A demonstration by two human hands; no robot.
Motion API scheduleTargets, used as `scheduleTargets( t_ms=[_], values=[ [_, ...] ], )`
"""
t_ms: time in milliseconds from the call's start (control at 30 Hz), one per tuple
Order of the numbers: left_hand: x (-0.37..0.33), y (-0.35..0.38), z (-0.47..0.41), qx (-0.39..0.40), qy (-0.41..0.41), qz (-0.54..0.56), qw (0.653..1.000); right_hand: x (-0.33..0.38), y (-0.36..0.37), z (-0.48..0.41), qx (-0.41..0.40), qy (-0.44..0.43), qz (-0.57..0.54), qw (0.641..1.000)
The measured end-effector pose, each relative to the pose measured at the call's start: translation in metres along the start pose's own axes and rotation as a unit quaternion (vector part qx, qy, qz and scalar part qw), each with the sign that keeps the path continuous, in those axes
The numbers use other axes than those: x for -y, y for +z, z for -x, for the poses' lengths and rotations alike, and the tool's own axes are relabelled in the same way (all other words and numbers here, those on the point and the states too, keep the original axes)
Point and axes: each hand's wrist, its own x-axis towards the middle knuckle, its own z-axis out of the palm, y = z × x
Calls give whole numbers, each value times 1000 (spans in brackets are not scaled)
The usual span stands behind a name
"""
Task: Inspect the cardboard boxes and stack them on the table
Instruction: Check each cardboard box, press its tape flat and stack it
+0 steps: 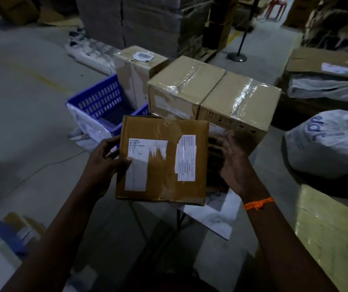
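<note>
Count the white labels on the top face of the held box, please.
2. The left label lies under the thumb of the left hand; the right label sits near the right edge. Other faces of the box are hidden.

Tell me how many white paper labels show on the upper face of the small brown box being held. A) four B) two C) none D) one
B: the small brown box, held in the left hand grip, shows two, a torn label by the thumb and a narrow label near its right edge.
</note>
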Motion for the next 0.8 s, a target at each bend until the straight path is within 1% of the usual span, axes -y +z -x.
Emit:
scheduleTargets(
  t_ms=[133,267,367,467,567,667,800],
  values=[
    [16,-7,29,-44,-4,26,999,-12,13,0,30,-3,-4,1000],
    [37,1,76,-110,-49,96,988,-26,11,-4,30,-10,38,999],
    [48,18,102,-111,-86,125,982,-27,9,-5,50,13,75,996],
    [50,45,115,-140,-115,127,975,-26,0,-10,94,19,101,990],
    [45,66,119,-164,-163,144,962,-25,-26,-12,127,55,100,985],
    [52,82,124,-169,-211,123,955,-30,-58,-14,154,99,150,972],
    [80,114,138,-159,-210,104,959,-47,-98,-14,157,116,217,956]
  ],
)
